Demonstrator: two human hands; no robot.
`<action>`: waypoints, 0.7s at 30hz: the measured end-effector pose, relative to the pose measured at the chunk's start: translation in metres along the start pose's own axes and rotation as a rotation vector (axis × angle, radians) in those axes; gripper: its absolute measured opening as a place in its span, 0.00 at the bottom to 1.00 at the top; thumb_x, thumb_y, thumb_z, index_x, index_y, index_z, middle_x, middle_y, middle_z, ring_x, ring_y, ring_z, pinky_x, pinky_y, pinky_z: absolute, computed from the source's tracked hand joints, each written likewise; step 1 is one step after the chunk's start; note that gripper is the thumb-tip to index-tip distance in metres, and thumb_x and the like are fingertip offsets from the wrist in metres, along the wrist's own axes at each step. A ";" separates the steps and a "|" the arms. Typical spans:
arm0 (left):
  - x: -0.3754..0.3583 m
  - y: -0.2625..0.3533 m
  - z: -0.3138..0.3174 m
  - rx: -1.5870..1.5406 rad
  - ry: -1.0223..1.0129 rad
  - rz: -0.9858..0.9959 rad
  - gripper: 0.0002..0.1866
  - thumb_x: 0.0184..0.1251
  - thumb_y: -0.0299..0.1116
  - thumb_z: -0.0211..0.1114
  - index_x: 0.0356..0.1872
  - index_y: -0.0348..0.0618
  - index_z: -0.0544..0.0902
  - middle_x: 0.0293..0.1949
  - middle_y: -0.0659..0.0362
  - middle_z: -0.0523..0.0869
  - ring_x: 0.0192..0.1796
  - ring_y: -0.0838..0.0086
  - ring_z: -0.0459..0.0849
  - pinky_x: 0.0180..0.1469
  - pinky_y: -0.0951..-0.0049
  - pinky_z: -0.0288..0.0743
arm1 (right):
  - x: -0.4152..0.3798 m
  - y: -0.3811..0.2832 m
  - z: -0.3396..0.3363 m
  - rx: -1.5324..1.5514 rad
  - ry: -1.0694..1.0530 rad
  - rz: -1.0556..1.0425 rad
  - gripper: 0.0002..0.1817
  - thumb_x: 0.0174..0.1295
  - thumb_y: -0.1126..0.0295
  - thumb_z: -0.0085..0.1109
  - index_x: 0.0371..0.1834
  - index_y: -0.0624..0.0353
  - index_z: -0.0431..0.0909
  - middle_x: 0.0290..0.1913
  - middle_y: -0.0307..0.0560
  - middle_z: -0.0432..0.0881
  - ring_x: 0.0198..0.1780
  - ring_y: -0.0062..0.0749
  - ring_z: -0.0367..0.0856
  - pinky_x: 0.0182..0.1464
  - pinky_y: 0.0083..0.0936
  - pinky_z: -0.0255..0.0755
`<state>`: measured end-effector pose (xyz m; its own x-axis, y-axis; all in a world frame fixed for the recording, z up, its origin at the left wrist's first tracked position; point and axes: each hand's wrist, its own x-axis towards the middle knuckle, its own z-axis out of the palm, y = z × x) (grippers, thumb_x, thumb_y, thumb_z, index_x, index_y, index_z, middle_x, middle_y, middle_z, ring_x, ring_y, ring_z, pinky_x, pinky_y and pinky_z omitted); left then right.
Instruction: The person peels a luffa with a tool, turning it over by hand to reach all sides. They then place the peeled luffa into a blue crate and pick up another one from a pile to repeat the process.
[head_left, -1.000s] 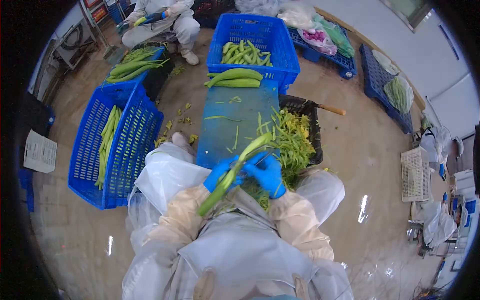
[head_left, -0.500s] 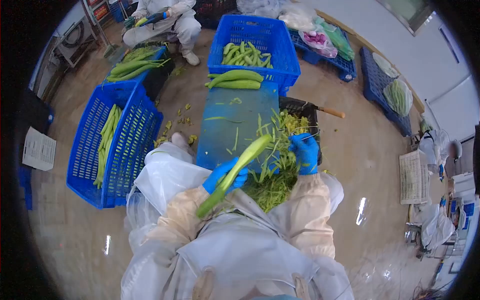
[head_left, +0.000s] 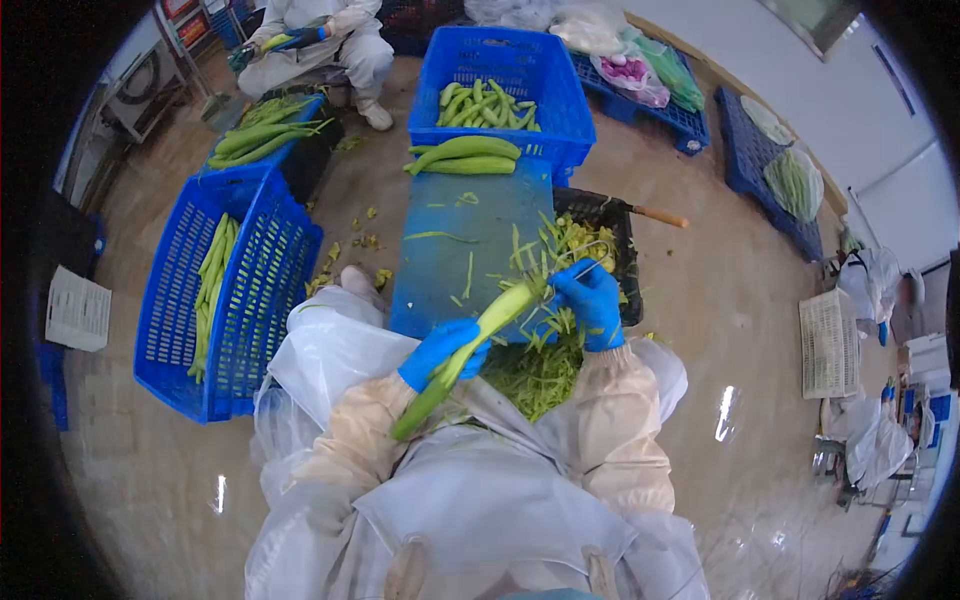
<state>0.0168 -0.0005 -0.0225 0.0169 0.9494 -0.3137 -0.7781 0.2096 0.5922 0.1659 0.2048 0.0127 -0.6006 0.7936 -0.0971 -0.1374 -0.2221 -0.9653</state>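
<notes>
From my remote view, the peeler (head_left: 585,262) in the right hand (head_left: 590,300) is too small to resolve. The left hand (head_left: 440,350) covers the gourd's (head_left: 470,340) middle. At upper left, the frame edge cuts off the seated co-worker (head_left: 315,40).

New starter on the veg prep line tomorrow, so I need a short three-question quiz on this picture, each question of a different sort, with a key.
1. True or false: the left hand grips the long green gourd around its middle.
2. Where does the heap of green peelings lie? A) in the blue crate on the person's left B) at the right edge of the blue board and over the black crate C) on the co-worker's lap
3. Fill in: the right hand holds a peeler near the gourd's ____ tip.

Key: 1 true; 2 B; 3 far (upper).
</notes>
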 end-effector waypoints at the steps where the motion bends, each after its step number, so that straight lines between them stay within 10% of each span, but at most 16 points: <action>1: -0.001 0.000 0.001 0.031 -0.005 0.004 0.14 0.62 0.39 0.56 0.41 0.39 0.71 0.26 0.60 0.73 0.21 0.78 0.70 0.19 0.80 0.64 | 0.008 0.006 -0.008 -0.044 0.083 -0.007 0.07 0.49 0.76 0.63 0.25 0.61 0.72 0.21 0.41 0.76 0.21 0.24 0.75 0.24 0.18 0.69; 6: 0.003 -0.002 -0.006 -0.110 0.027 -0.010 0.15 0.62 0.39 0.56 0.41 0.37 0.72 0.26 0.60 0.73 0.24 0.78 0.71 0.22 0.81 0.65 | 0.013 0.009 -0.026 0.016 0.215 -0.049 0.07 0.48 0.75 0.62 0.23 0.59 0.72 0.21 0.41 0.76 0.21 0.24 0.75 0.27 0.18 0.69; 10: 0.019 -0.006 -0.021 -0.317 -0.112 -0.030 0.14 0.64 0.38 0.53 0.44 0.39 0.72 0.29 0.62 0.73 0.27 0.82 0.70 0.28 0.84 0.65 | -0.051 0.013 0.040 0.024 -0.123 0.025 0.08 0.48 0.79 0.62 0.28 0.61 0.72 0.26 0.41 0.77 0.25 0.23 0.75 0.30 0.20 0.71; 13: 0.012 -0.002 0.000 0.113 0.176 0.142 0.19 0.65 0.38 0.52 0.52 0.38 0.70 0.37 0.63 0.77 0.30 0.83 0.72 0.30 0.86 0.66 | -0.086 0.037 0.075 0.047 -0.380 0.052 0.09 0.48 0.82 0.62 0.30 0.62 0.72 0.30 0.42 0.77 0.30 0.25 0.77 0.31 0.21 0.73; 21: 0.008 0.004 -0.003 -0.128 -0.054 0.014 0.19 0.65 0.39 0.53 0.54 0.43 0.69 0.29 0.64 0.74 0.23 0.85 0.70 0.22 0.84 0.64 | -0.039 0.033 0.043 -0.080 -0.157 0.030 0.08 0.48 0.78 0.63 0.30 0.63 0.73 0.26 0.42 0.78 0.26 0.23 0.76 0.28 0.21 0.73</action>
<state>0.0122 0.0072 -0.0251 0.0369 0.9639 -0.2636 -0.8523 0.1681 0.4954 0.1509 0.1422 -0.0052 -0.7200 0.6877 -0.0936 -0.0577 -0.1936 -0.9794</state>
